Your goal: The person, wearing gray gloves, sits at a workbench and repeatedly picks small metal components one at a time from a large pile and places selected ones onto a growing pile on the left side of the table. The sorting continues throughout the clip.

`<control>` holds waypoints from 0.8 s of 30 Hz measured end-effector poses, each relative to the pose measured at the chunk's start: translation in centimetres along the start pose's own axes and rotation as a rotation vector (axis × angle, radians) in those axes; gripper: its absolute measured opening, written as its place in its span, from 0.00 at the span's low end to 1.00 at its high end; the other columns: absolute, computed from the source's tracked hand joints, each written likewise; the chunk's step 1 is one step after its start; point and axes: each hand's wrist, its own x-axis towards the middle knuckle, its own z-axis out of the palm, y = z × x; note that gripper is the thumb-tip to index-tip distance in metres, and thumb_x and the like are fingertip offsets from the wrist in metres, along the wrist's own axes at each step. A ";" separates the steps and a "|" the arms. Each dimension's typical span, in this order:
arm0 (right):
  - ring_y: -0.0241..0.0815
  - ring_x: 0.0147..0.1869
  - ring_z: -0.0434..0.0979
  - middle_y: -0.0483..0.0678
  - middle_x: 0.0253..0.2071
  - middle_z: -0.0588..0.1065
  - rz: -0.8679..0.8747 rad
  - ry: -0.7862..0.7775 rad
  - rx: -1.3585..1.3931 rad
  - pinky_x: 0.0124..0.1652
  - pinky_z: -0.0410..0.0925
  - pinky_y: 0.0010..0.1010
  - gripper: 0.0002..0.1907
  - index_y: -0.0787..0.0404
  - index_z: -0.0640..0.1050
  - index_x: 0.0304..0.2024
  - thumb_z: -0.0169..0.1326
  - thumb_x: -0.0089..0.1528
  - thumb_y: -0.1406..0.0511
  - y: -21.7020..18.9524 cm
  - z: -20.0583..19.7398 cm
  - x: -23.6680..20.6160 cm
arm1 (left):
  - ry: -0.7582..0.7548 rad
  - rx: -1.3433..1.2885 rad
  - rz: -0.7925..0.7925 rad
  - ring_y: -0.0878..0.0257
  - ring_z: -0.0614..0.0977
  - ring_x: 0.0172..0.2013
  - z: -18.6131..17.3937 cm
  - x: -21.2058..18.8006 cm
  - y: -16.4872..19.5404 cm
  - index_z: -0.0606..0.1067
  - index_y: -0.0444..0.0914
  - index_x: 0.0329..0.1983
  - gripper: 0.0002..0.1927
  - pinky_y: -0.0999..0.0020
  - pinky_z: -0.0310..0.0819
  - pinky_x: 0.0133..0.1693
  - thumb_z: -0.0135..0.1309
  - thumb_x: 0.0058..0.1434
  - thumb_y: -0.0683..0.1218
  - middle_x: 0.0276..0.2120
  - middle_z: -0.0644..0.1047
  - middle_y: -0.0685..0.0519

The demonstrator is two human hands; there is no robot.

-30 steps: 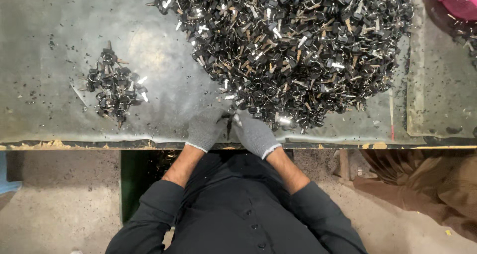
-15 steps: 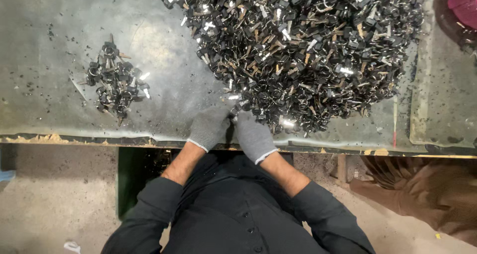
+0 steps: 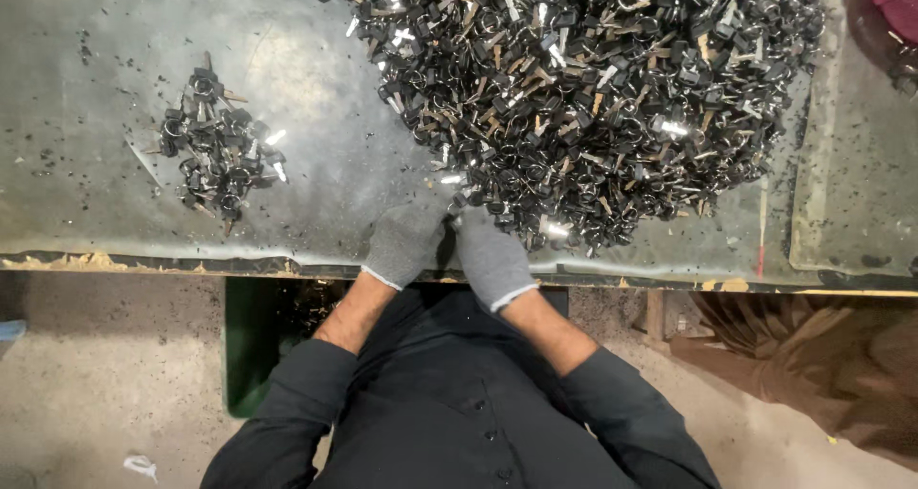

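Open bare table (image 3: 86, 59) between small key cluster (image 3: 215, 154) and big key pile (image 3: 593, 97), passable. Pile blocks centre to right, touching right hand (image 3: 490, 258). Left hand (image 3: 406, 245) free on its left. Clear strip far right.

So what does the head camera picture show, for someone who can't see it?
Two grey-gloved hands, left hand and right hand, meet at the near edge of a metal table, beside a big pile of small dark metal parts. A small pile lies to the left.
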 end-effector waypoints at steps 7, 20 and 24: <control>0.63 0.35 0.83 0.63 0.32 0.79 -0.123 0.191 -0.030 0.34 0.75 0.51 0.12 0.70 0.67 0.48 0.46 0.68 0.66 0.2 0.8 -0.6 | 0.005 0.062 0.047 0.48 0.82 0.33 -0.7 0.2 1.2 0.73 0.37 0.60 0.29 0.53 0.77 0.34 0.57 0.52 0.39 0.40 0.79 0.43; 0.59 0.32 0.84 0.61 0.28 0.80 -0.129 0.051 -0.081 0.30 0.76 0.46 0.13 0.73 0.68 0.47 0.43 0.69 0.65 0.9 1.0 0.1 | 0.036 0.057 0.057 0.46 0.80 0.35 -0.4 -0.1 1.1 0.77 0.38 0.39 0.10 0.51 0.75 0.37 0.58 0.52 0.40 0.33 0.77 0.45; 0.58 0.32 0.84 0.59 0.28 0.80 -0.177 0.144 -0.204 0.29 0.75 0.47 0.15 0.72 0.68 0.50 0.44 0.68 0.64 0.9 0.8 0.1 | 0.072 0.053 0.083 0.44 0.80 0.39 -0.3 -0.9 1.3 0.74 0.37 0.38 0.09 0.50 0.76 0.41 0.59 0.55 0.39 0.35 0.76 0.42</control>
